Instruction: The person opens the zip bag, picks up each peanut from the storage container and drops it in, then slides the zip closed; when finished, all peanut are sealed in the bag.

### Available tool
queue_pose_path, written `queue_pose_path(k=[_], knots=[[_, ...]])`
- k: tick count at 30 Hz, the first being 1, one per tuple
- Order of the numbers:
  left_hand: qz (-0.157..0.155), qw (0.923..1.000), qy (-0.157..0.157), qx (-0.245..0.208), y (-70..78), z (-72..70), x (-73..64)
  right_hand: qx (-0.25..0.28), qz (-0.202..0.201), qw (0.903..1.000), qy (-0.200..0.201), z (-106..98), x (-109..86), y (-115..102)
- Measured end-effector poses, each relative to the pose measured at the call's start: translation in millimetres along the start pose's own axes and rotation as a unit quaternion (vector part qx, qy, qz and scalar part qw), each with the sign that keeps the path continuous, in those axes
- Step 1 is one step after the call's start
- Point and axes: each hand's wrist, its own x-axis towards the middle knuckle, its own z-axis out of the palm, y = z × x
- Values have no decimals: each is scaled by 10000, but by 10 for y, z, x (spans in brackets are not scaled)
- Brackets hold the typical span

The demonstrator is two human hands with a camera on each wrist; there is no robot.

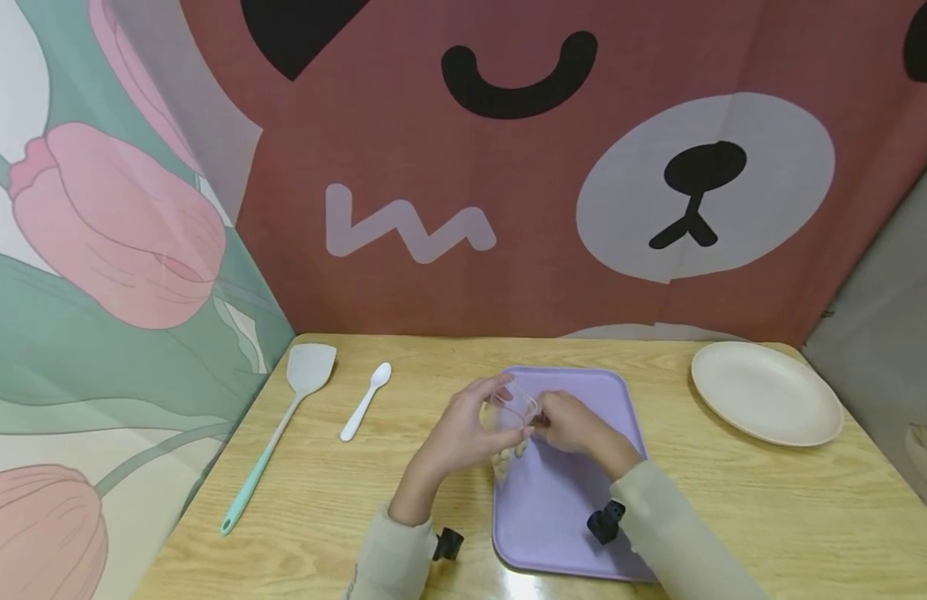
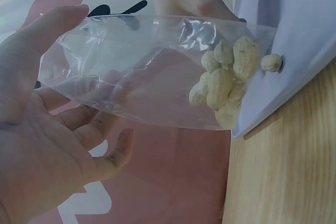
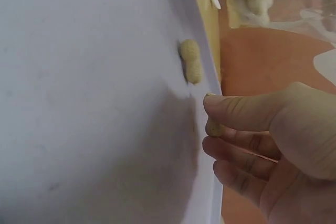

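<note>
A clear plastic bag [image 2: 142, 72] with several unshelled peanuts [image 2: 223, 80] at its bottom hangs at the left edge of the purple tray [image 1: 561, 517]. My left hand [image 1: 463, 429] holds the bag near its mouth, thumb and fingers apart around the rim. Between thumb and fingers, my right hand [image 1: 576, 425] pinches a peanut [image 3: 213, 128], mostly covered by the thumb in the right wrist view. That hand is beside the bag's mouth, above the tray. One loose peanut [image 3: 190, 61] lies on the tray close to its edge.
On the left of the wooden table [image 1: 306, 533] lie a spatula [image 1: 283, 425] with a mint handle and a small white spoon [image 1: 367, 402]. A cream plate [image 1: 767, 392] stands at the back right. Printed cloth [image 1: 403, 292] hangs behind the table.
</note>
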Motion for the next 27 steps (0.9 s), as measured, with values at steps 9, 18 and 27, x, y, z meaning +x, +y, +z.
queue_pose_path(k=[9, 18, 27], knots=[[-59, 9999, 45, 88, 11, 17, 6, -351, -221, 9988, 274, -125, -73, -46], [-2, 9999, 116, 103, 7, 23, 16, -610, -511, 9959, 419, -448, -149, -221], [155, 9998, 86, 121, 18, 58, 44, -573, -1017, 9860, 1190, -904, -231, -487]])
